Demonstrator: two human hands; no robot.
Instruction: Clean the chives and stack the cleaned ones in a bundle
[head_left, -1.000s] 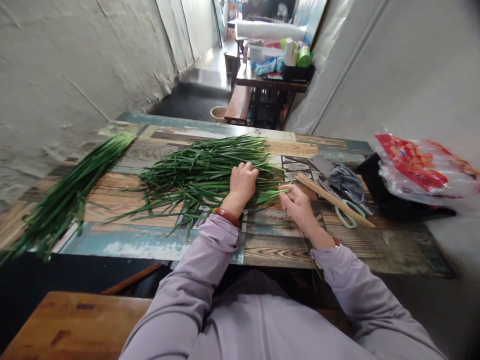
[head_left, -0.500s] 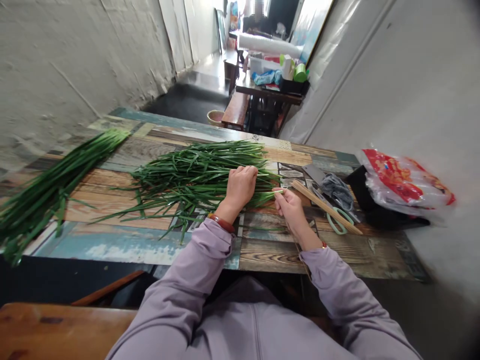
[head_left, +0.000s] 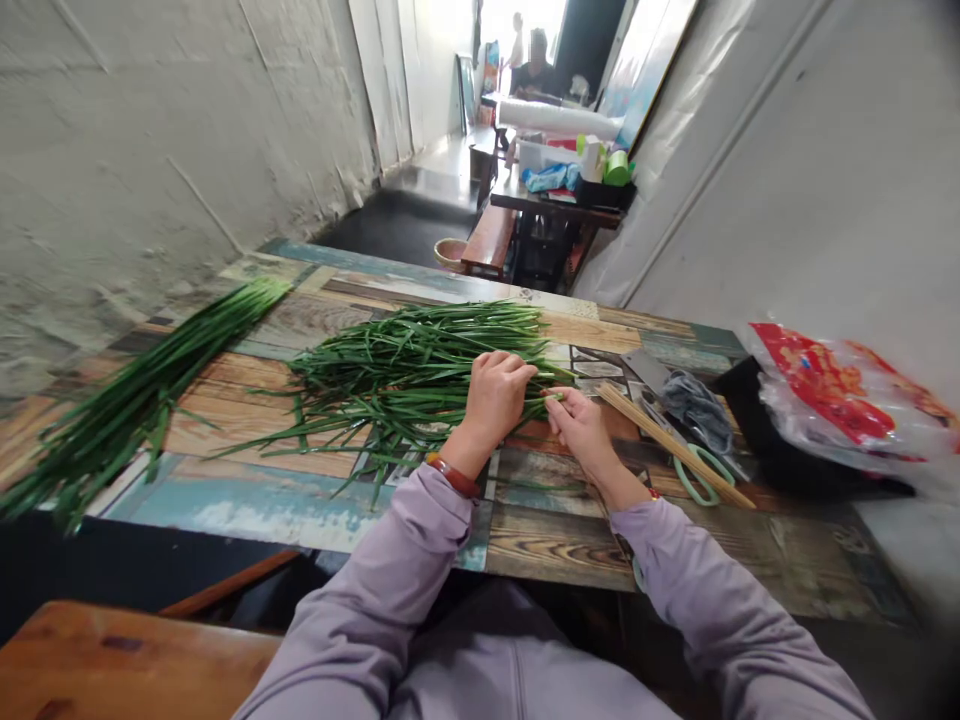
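A loose pile of garlic chives (head_left: 405,350) lies across the wood-patterned table, its pale stem ends towards the right. My left hand (head_left: 496,395) is closed over the near stems of this pile, its fingers curled around some of them. Just to its right, my right hand (head_left: 581,425) pinches a few pale stem ends between thumb and fingers. The fingertips are close together but apart. A second bunch of garlic chives (head_left: 165,375) rests at the left, leaves hanging over the table's front edge.
Right of my hands lie wooden chopsticks (head_left: 667,440), green-handled scissors (head_left: 703,475), a cleaver (head_left: 645,370) and a grey cloth (head_left: 697,405). A red and clear plastic package (head_left: 840,395) sits at the right end. Beyond are a bench (head_left: 491,240), a basket (head_left: 450,252) and a cluttered table (head_left: 555,205).
The view has shifted, so the table sits lower and further right. My right hand has turned slightly at the stem ends; both hands stay at the pile. A person now shows in the background.
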